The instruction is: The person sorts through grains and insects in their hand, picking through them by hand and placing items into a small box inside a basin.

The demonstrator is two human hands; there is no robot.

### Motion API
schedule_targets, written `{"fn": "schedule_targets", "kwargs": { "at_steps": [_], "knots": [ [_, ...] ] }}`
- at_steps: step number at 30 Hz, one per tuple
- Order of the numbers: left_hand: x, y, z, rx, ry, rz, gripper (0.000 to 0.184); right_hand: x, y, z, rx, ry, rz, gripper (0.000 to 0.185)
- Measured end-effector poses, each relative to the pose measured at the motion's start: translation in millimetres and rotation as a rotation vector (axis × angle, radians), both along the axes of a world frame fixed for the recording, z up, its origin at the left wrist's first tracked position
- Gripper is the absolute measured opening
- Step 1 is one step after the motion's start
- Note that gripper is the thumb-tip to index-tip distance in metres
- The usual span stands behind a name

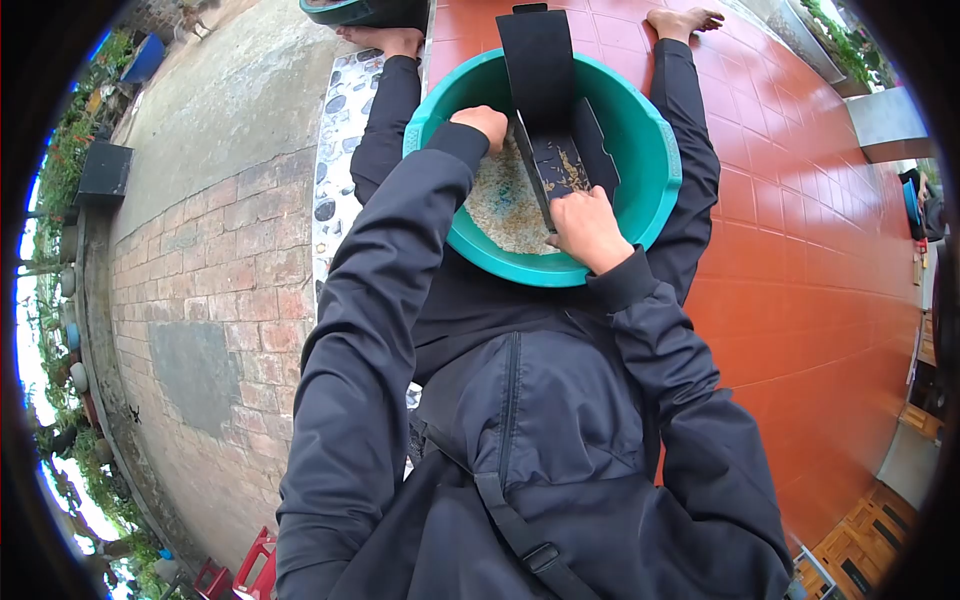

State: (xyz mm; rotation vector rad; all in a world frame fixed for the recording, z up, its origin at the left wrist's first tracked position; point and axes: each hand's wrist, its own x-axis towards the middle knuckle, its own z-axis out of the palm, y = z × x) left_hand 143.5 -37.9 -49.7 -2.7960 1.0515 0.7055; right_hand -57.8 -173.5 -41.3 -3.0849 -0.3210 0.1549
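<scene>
A green plastic basin (648, 215) sits between my outstretched legs, with pale, rice-like grain (500, 205) and some bluish bits at its bottom left. Inside it stands an open black cardboard box (538, 75), its lid flap raised at the far end. A scatter of yellow-brown husks or grains (562, 168) lies in the box. My right hand (590, 230) is closed on the near end of the box. Over the grain at the basin's left, my left hand (483, 124) is curled beside the box; what its fingers hold, if anything, is hidden.
Red tiles (780, 290) cover the floor to the right, and a pebble-patterned strip (335, 140) borders a brick and concrete yard (210, 260) on the left. Another dark green tub (365, 12) stands beyond my left foot. A red plastic stool (257, 565) is at the lower left.
</scene>
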Motion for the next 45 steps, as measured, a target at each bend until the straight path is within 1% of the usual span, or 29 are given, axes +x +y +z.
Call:
{"fn": "schedule_targets", "kwargs": {
  "at_steps": [1, 2, 3, 4, 7, 8, 9, 11, 12, 15, 16, 17, 19, 21, 22, 24, 26, 27, 29, 30, 32, 33, 35, 36, 38, 39, 41, 43, 45],
  "knots": [
    [1, -1, -2, 0.000, -0.002, 0.004, 0.036, 3, 1, -2, -0.070, 0.015, 0.003, 0.015],
    [0, -3, -6, 0.005, 0.033, 0.008, 0.036, 4, -1, -3, -0.072, 0.016, 0.004, 0.015],
    [-3, -5, -9, 0.008, 0.069, 0.011, 0.036, 4, -4, -4, -0.047, -0.048, 0.041, 0.005],
    [-3, -7, -13, 0.030, 0.060, 0.002, 0.036, 6, -8, -2, -0.022, -0.116, 0.081, 0.009],
    [-7, -10, -22, -0.030, -0.012, -0.004, 0.035, 4, -17, 5, -0.026, -0.234, 0.136, 0.007],
    [-14, -8, -25, -0.130, -0.172, -0.049, 0.032, 2, -21, 7, -0.045, -0.271, 0.178, 0.006],
    [-17, -9, -26, -0.129, -0.171, -0.048, 0.032, 1, -26, 9, -0.044, -0.271, 0.179, 0.006],
    [-21, -11, -28, -0.178, -0.243, -0.190, 0.027, 1, -33, 15, -0.039, -0.234, 0.177, 0.006],
    [-26, -10, -32, -0.237, -0.331, -0.211, 0.021, 0, -37, 18, -0.039, -0.255, 0.197, 0.005],
    [-34, -10, -37, -0.180, -0.266, -0.295, 0.015, 1, -40, 25, -0.076, -0.264, 0.204, 0.006],
    [-47, -10, -23, -0.182, -0.276, -0.352, 0.011, 2, -44, 29, -0.079, -0.265, 0.200, 0.006],
    [-58, -12, -22, -0.185, -0.229, -0.377, 0.011, 4, -48, 33, -0.046, -0.296, 0.212, 0.006],
    [-77, -16, -18, -0.202, -0.205, -0.523, 0.016, 6, -53, 44, 0.019, -0.324, 0.223, 0.005],
    [-90, -26, -19, -0.137, -0.139, -0.568, 0.021, 6, -57, 49, 0.079, -0.342, 0.212, 0.005],
    [-87, -31, -42, -0.185, -0.164, -0.599, 0.026, 7, -58, 47, 0.077, -0.345, 0.219, 0.005],
    [-84, -39, -69, -0.208, -0.178, -0.611, 0.027, 7, -61, 41, 0.053, -0.353, 0.220, 0.018],
    [-83, -40, -61, -0.189, -0.157, -0.641, 0.033, 8, -61, 43, 0.072, -0.362, 0.213, 0.018],
    [-84, -40, -57, -0.189, -0.157, -0.646, 0.033, 6, -61, 43, 0.095, -0.364, 0.197, 0.018],
    [-85, -37, -45, -0.155, 0.076, -0.350, 0.030, 4, -63, 44, 0.123, -0.367, 0.175, 0.018],
    [-81, -32, -38, -0.152, 0.075, -0.357, 0.030, 4, -64, 45, 0.151, -0.372, 0.160, 0.018],
    [-67, -25, -35, -0.158, 0.142, -0.564, 0.028, 3, -64, 40, 0.164, -0.374, 0.140, 0.018],
    [-66, -27, -34, -0.156, 0.143, -0.567, 0.028, 2, -64, 37, 0.177, -0.373, 0.129, 0.017],
    [-65, -31, -35, -0.185, 0.095, -0.443, 0.030, 1, -63, 34, 0.187, -0.365, 0.112, 0.017],
    [-68, -32, -36, -0.185, 0.096, -0.443, 0.030, 0, -62, 33, 0.197, -0.357, 0.098, 0.017],
    [-74, -34, -45, -0.158, 0.180, -0.343, 0.030, 0, -61, 30, 0.209, -0.343, 0.094, 0.016],
    [-75, -34, -48, -0.158, 0.178, -0.346, 0.030, 0, -61, 29, 0.220, -0.331, 0.087, 0.016],
    [-75, -31, -56, -0.198, 0.191, -0.356, 0.023, 1, -62, 24, 0.216, -0.324, 0.081, 0.015],
    [-76, -28, -55, -0.191, 0.184, -0.378, 0.022, 1, -60, 19, 0.214, -0.316, 0.082, 0.014],
    [-74, -28, -45, -0.126, 0.306, -0.431, 0.020, 1, -59, 16, 0.184, -0.185, 0.043, 0.012]
  ]
}}
